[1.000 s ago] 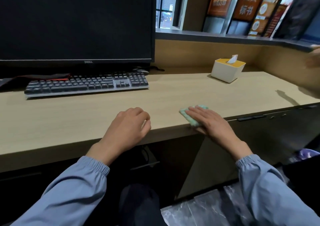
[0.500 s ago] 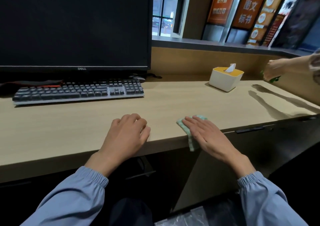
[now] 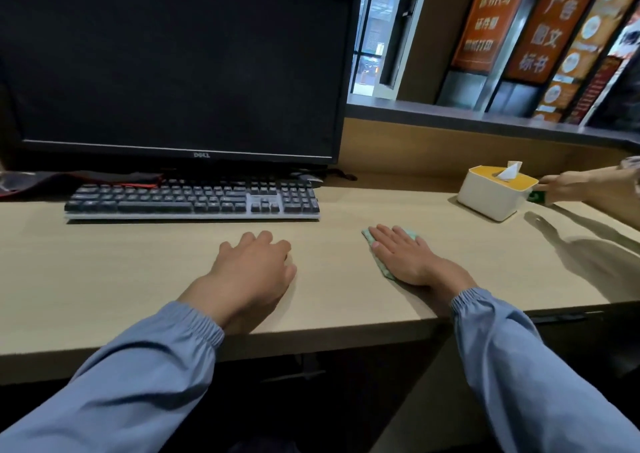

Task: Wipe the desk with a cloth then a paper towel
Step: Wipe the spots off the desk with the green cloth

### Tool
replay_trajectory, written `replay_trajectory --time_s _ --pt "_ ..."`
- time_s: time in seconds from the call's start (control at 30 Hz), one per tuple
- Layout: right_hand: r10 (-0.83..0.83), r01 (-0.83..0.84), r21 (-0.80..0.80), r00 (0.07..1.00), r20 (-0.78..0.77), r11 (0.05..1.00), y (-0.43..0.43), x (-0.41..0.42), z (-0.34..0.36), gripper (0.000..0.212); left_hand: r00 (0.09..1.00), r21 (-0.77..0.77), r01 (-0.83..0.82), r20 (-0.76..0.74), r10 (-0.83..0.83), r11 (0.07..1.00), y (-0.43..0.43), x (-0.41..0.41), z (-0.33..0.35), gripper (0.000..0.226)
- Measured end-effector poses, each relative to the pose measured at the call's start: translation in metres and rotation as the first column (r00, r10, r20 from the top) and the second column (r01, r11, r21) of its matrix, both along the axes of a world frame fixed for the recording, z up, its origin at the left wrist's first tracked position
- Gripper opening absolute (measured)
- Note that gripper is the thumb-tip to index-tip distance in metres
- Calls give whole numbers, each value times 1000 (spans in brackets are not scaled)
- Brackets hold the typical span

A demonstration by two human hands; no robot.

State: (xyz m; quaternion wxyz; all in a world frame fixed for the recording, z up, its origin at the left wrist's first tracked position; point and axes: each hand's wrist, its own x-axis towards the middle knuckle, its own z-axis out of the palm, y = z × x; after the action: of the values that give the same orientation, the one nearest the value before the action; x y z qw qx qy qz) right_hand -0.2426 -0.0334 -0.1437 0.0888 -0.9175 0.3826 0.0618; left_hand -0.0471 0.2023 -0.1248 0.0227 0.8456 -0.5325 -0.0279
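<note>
Right hand [image 3: 403, 256] lies flat, fingers straight, pressing cloth [image 3: 381, 267] onto desk [image 3: 138, 279] right of keyboard [image 3: 192, 199] for wiping; left hand [image 3: 251, 272] rests loosely curled, empty, apparently bracing.

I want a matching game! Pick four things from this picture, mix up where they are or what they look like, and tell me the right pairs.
Things:
1. cloth
2. tissue box
3. keyboard
4. left hand

Clues:
A. just in front of the monitor
B. pressed flat under the right hand
C. white with a yellow top
D. resting on the bare desk, holding nothing

Pairs: 1-B, 2-C, 3-A, 4-D
</note>
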Motion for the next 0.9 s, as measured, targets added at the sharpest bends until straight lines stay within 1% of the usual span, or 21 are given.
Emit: replay_trajectory --time_s 0.2,0.27,0.4,0.47,0.53,0.6,0.77,0.9 --pt "-49 49 14 999 -23 999 -52 52 3 56 997 139 -47 -57 55 989 -31 26 17 51" --pt "-63 64 22 997 -34 998 -70 70 4 56 996 160 -31 -78 44 987 -41 35 17 48" --pt "-89 91 39 995 -53 995 -104 103 10 57 996 202 37 -89 -20 979 -52 47 19 33" --pt "-107 109 48 993 -44 993 -119 117 11 58 995 224 44 -102 -22 974 -55 50 22 35" --pt "-133 135 62 990 -40 989 -134 136 11 59 993 221 33 -120 -7 975 -58 57 22 37" --pt "-164 166 33 985 -55 986 -140 137 14 60 992 213 54 -122 -29 975 -59 56 24 37" --pt "-158 160 10 984 -85 987 -147 153 17 60 987 212 43 -160 -8 976 -66 61 24 33" --pt "-133 134 5 988 -73 991 -141 152 14 60 988 205 38 -153 -7 978 -65 62 26 33"
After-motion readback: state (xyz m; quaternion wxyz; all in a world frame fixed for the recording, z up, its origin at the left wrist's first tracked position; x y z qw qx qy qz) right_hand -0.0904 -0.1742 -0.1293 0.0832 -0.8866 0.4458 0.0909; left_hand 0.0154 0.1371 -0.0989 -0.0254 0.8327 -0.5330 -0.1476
